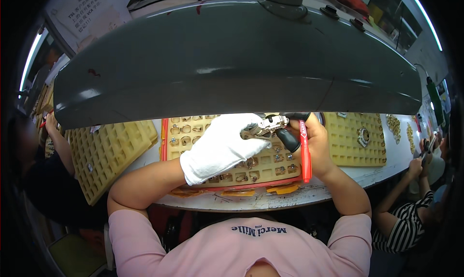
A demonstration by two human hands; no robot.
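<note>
My left hand (223, 138), in a white glove, is closed at the jaws of a pair of pliers. Whatever small piece its fingertips pinch is too hidden to make out. The pliers (273, 124) have a shiny metal head and black handles, and my bare right hand (318, 144) is closed around those handles. A red marker pen (305, 156) is also held in the right hand, pointing down toward me. Both hands are over a red-edged tray (231, 186) with rows of slots, where several rings (280, 170) sit.
A large grey lamp hood (232, 69) hangs low across the bench and hides its far side. Yellow slotted trays lie at left (108, 153) and right (345, 149), the right one carrying a round metal piece (364, 138). Other people work at both sides.
</note>
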